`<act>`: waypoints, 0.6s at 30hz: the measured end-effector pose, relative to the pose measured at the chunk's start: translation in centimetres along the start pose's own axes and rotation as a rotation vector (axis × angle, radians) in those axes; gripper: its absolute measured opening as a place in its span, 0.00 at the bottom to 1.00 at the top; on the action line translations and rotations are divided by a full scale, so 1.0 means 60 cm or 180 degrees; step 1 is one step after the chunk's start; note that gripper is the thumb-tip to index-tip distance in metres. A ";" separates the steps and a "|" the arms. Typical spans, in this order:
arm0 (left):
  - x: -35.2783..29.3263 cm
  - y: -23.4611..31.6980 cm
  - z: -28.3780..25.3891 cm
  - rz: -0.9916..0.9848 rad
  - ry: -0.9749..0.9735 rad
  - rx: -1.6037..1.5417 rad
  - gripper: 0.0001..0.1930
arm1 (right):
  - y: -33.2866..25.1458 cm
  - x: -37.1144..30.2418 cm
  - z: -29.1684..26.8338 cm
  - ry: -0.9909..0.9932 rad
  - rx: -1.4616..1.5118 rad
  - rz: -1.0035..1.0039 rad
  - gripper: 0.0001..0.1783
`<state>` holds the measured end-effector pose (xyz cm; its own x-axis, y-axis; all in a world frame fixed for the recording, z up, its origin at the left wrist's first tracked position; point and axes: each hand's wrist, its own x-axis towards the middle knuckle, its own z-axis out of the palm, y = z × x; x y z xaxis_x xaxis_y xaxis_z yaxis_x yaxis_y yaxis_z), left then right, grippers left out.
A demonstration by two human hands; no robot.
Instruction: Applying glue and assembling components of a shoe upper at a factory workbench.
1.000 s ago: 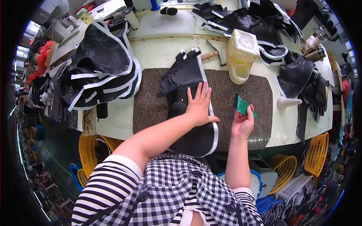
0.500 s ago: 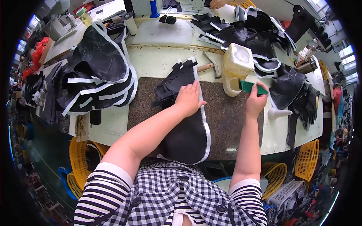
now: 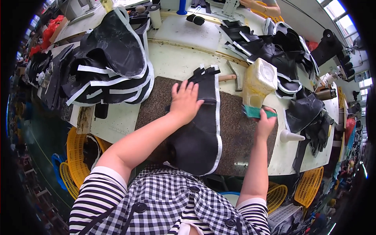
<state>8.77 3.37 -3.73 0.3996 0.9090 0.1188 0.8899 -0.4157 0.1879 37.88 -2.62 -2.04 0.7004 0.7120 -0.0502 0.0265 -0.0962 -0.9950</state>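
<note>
A long black leather-like panel [image 3: 197,137] with a white zigzag-stitched edge lies over the brown speckled mat in front of me. My left hand [image 3: 185,102] rests flat on its upper part, fingers stretched out; black strips stick up at its far end. In my right hand [image 3: 267,122] a flat green spreader [image 3: 253,112] is pinched between thumb and fingers. The spreader is just below the mouth of a yellowed plastic jug [image 3: 254,88] with dried glue-like stains; whether they touch I cannot tell. A hammer [image 3: 236,77] lies beside the panel's far end.
Black white-edged pieces [image 3: 113,51] are piled at left, and more black pieces [image 3: 282,51] at the far right. A white cone-tipped bottle [image 3: 291,136] lies right of the mat [image 3: 239,156]. Yellow baskets [image 3: 76,156] stand below the table. Another person's arm [image 3: 262,7] shows at the back.
My left hand has shifted left, off the panel's white edge, and the panel's upper part now lies flatter. My right hand has brought the spreader down and left, below the jug.
</note>
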 end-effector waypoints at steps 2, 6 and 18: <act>-0.018 -0.015 0.019 -0.0164 -0.0144 0.0124 0.32 | -0.016 -0.030 0.075 -0.0402 0.0296 0.0020 0.11; -0.035 -0.030 0.075 -0.0012 0.0425 -0.0263 0.29 | 0.008 -0.025 0.212 -0.0791 -0.0074 -0.0014 0.10; -0.038 -0.037 0.070 -0.0091 0.0422 -0.0580 0.26 | 0.017 -0.041 0.261 -0.1578 -0.1266 -0.1007 0.10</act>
<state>6.79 2.37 -8.50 0.3318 0.9135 0.2356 0.8411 -0.3995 0.3645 25.04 6.43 -4.29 0.2113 0.9714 0.1087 0.4997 -0.0118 -0.8661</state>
